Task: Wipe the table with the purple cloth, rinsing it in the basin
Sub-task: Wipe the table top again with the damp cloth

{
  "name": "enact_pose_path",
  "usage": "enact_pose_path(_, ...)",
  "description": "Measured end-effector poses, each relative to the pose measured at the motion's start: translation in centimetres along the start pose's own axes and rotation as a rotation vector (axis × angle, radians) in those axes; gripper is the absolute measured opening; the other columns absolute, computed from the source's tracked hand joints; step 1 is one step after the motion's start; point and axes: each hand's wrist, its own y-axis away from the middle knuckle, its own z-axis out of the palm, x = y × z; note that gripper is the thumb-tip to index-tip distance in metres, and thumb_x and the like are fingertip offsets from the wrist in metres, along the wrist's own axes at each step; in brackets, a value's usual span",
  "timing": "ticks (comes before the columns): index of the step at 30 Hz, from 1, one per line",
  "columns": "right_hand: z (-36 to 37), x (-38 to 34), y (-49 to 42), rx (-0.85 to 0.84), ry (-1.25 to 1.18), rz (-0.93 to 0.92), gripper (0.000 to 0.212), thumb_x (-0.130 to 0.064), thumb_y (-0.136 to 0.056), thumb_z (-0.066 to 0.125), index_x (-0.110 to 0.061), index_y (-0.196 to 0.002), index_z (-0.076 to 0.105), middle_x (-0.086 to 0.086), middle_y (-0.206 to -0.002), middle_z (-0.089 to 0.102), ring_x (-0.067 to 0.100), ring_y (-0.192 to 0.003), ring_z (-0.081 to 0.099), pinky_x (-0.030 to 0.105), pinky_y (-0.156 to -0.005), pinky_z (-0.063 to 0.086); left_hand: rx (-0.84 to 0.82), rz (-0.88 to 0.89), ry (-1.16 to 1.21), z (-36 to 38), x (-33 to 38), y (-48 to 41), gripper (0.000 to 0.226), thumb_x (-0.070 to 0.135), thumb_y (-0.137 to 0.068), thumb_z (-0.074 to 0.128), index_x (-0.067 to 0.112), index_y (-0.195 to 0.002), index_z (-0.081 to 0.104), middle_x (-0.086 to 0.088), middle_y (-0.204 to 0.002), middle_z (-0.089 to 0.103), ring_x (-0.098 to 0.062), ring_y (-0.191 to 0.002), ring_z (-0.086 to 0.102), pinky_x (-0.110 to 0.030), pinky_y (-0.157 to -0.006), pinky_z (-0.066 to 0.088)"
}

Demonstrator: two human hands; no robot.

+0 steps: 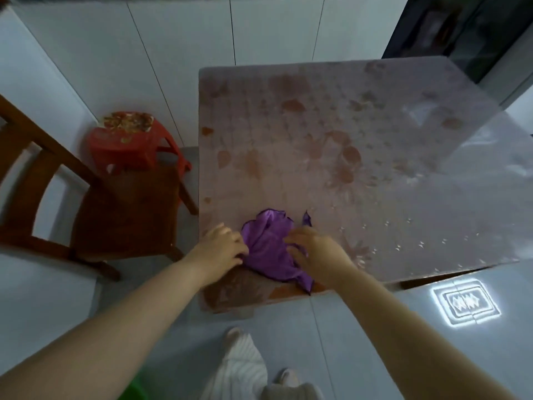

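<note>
The purple cloth [266, 246] lies crumpled near the front left corner of the table [346, 157], which has a leaf-patterned plastic cover. My left hand [223, 245] grips the cloth's left edge with curled fingers. My right hand [314, 251] holds the cloth's right side, fingers bent over it. A flap of the cloth hangs over the table's front edge. A green shape [135, 388] shows at the bottom edge between my arms; whether it is the basin I cannot tell.
A dark wooden chair [95, 206] stands left of the table, with a red plastic stool [129, 140] behind it. White cabinet panels line the back wall. My legs and feet [259, 370] stand on the grey tiled floor before the table.
</note>
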Motion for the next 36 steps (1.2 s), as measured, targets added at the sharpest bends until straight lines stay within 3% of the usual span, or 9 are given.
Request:
enact_pose_path(6, 5.8, -2.9, -5.1, -0.148, 0.255, -0.078, 0.054, -0.054, -0.075, 0.036, -0.033, -0.118, 0.062, -0.003, -0.124, 0.061, 0.026, -0.098, 0.063, 0.042, -0.073, 0.054, 0.202, -0.116, 0.176, 2.5, -3.9, 1.1, 0.032, 0.020, -0.075, 0.062, 0.021, -0.106, 0.063, -0.002, -0.099, 0.065, -0.026, -0.098, 0.058, -0.049, -0.105, 0.027)
enact_pose_path(8, 7.1, -5.1, -6.6, -0.173, 0.269, -0.126, 0.061, -0.054, -0.078, 0.031, -0.031, -0.130, 0.051, -0.005, -0.137, 0.052, 0.025, -0.118, 0.055, 0.047, -0.089, 0.048, 0.275, -0.189, 0.238, 2.3, -5.3, 0.9, 0.035, 0.019, -0.073, 0.057, 0.020, -0.107, 0.062, -0.002, -0.100, 0.066, -0.026, -0.095, 0.061, -0.052, -0.099, 0.037)
enact_pose_path(10, 8.9, -7.0, -8.1, -0.171, 0.266, -0.203, 0.063, -0.051, -0.085, 0.024, -0.029, -0.144, 0.027, -0.004, -0.153, 0.024, 0.019, -0.140, 0.021, 0.050, -0.112, 0.018, 0.342, -0.270, 0.300, 2.2, -6.6, 0.7, 0.036, 0.014, -0.074, 0.054, 0.015, -0.110, 0.060, -0.007, -0.105, 0.066, -0.030, -0.095, 0.060, -0.050, -0.093, 0.042)
enact_pose_path(13, 10.0, -8.0, -9.9, -0.134, 0.257, -0.223, 0.065, -0.053, -0.088, 0.014, -0.031, -0.147, -0.002, -0.004, -0.156, -0.010, 0.018, -0.140, -0.017, 0.043, -0.107, -0.021, 0.409, -0.342, 0.380, 2.1, -7.8, -0.1, 0.036, 0.006, -0.079, 0.055, 0.010, -0.115, 0.058, -0.012, -0.112, 0.063, -0.033, -0.100, 0.057, -0.044, -0.091, 0.042)
enact_pose_path(22, 4.1, 2.1, -9.0, 0.023, 0.281, 0.357, 0.063, -0.050, -0.094, 0.031, -0.017, -0.146, 0.020, 0.009, -0.155, 0.017, 0.033, -0.142, 0.012, 0.045, -0.114, 0.010, 0.354, -0.322, 0.500, 1.5, -7.5, -3.7, 0.041, 0.010, -0.085, 0.055, 0.014, -0.126, 0.048, -0.007, -0.123, 0.055, -0.026, -0.116, 0.045, -0.033, -0.100, 0.032)
enact_pose_path(26, 7.2, -3.4, -5.5, -0.023, 0.257, -0.061, 0.041, -0.052, -0.080, 0.043, -0.025, -0.105, 0.062, 0.005, -0.108, 0.061, 0.029, -0.089, 0.060, 0.034, -0.075, 0.048, 0.333, -0.338, 0.527, 1.7, -6.4, -4.6, 0.040, 0.014, -0.085, 0.057, 0.016, -0.124, 0.049, -0.008, -0.117, 0.055, -0.025, -0.114, 0.048, -0.030, -0.097, 0.034)
enact_pose_path(28, 9.3, -6.5, -4.8, -0.180, 0.253, -0.267, 0.044, -0.054, -0.082, 0.035, -0.037, -0.116, 0.058, -0.003, -0.119, 0.061, 0.023, -0.100, 0.059, 0.035, -0.083, 0.051, 0.321, -0.358, 0.548, 1.9, -5.9, -4.8, 0.039, 0.017, -0.086, 0.056, 0.019, -0.124, 0.048, -0.006, -0.117, 0.056, -0.022, -0.114, 0.048, -0.028, -0.095, 0.035)
enact_pose_path(33, 9.9, -6.4, -9.3, -0.356, 0.273, -0.597, 0.053, -0.047, -0.096, 0.025, -0.027, -0.145, 0.023, 0.000, -0.155, 0.018, 0.025, -0.144, 0.003, 0.043, -0.110, -0.016, 0.382, -0.514, 0.525, 0.8, -4.8, -5.6, 0.034, 0.020, -0.090, 0.050, 0.018, -0.124, 0.049, -0.005, -0.119, 0.056, -0.020, -0.113, 0.047, -0.024, -0.093, 0.031)
enact_pose_path(36, 6.7, -2.4, -14.8, -0.250, 0.269, -0.504, 0.058, -0.046, -0.097, 0.025, -0.023, -0.148, 0.008, 0.001, -0.158, 0.003, 0.022, -0.144, -0.005, 0.039, -0.111, -0.015, 0.514, -0.647, 0.498, 0.1, -3.8, -6.1, 0.041, 0.029, -0.087, 0.045, 0.007, -0.121, 0.052, -0.014, -0.116, 0.060, -0.030, -0.108, 0.053, -0.025, -0.091, 0.033)
